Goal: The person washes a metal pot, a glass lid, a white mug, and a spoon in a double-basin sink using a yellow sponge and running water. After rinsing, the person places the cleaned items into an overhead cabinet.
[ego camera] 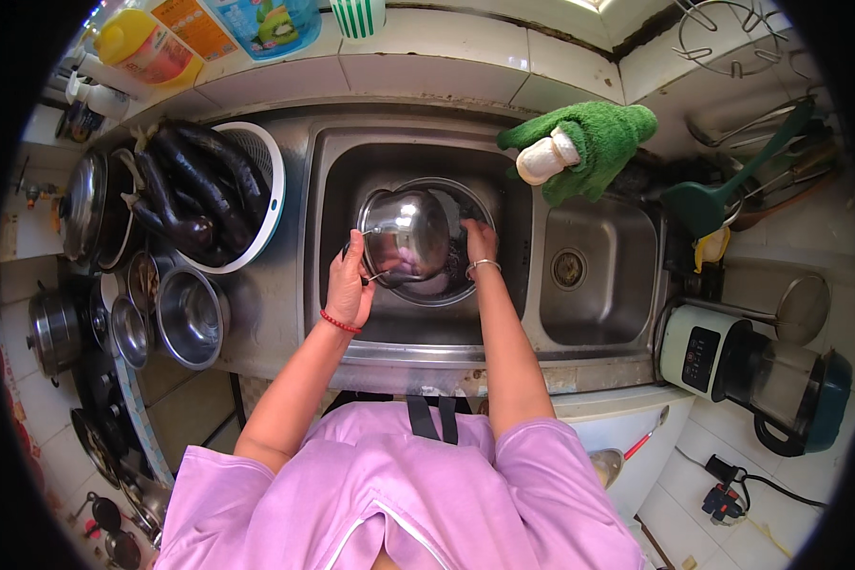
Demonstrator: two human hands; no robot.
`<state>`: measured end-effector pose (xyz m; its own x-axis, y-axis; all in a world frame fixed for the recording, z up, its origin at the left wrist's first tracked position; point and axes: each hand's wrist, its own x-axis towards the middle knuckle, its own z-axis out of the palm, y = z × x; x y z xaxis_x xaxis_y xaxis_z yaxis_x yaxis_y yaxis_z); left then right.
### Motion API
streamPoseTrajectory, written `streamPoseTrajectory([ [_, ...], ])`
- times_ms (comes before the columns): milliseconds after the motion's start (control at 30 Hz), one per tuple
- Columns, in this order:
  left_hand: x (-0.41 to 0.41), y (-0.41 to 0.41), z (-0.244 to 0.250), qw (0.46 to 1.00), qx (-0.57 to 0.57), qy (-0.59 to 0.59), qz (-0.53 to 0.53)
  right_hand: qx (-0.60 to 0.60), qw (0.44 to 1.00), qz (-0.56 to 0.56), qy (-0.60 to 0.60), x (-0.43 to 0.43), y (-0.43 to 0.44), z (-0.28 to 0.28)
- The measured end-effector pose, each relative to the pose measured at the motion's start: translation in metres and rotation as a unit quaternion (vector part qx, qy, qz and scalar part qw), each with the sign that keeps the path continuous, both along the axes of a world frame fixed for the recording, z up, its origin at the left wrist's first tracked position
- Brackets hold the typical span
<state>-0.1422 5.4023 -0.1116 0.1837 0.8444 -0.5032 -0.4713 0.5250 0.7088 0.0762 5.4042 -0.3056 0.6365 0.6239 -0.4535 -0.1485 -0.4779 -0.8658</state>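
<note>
A shiny steel pot [407, 231] is tilted on its side over a round metal basin [481, 199] in the large basin of a stainless steel sink [413, 335]. My left hand [353, 285] grips the pot by its handle at the left. At the basin's right side is my right hand [479, 241], its fingers reaching down inside the rim; the fingertips are partly hidden, and whether they hold anything cannot be told. Dark contents, perhaps water, show in the basin beside the pot.
Left of the sink stand a white colander [278, 178] of eggplants [203, 189] and steel bowls [192, 317]. A green towel [598, 146] hangs by the faucet above the small sink basin [598, 285]. A blender [755, 377] is at the right, near hanging utensils [705, 203]. Bottles [146, 46] line the back ledge.
</note>
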Motion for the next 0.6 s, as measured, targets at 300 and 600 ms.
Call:
streamPoseTrajectory([
  [300, 0.014, 0.012, -0.016, 0.997, 0.013, -0.033, -0.068, -0.034, 0.987, 0.151, 0.029, 0.023, 0.046, 0.033],
  [600, 0.048, 0.017, -0.009, 0.993, 0.066, -0.060, -0.084, -0.020, 0.987, 0.137, 0.083, 0.049, 0.043, 0.040],
])
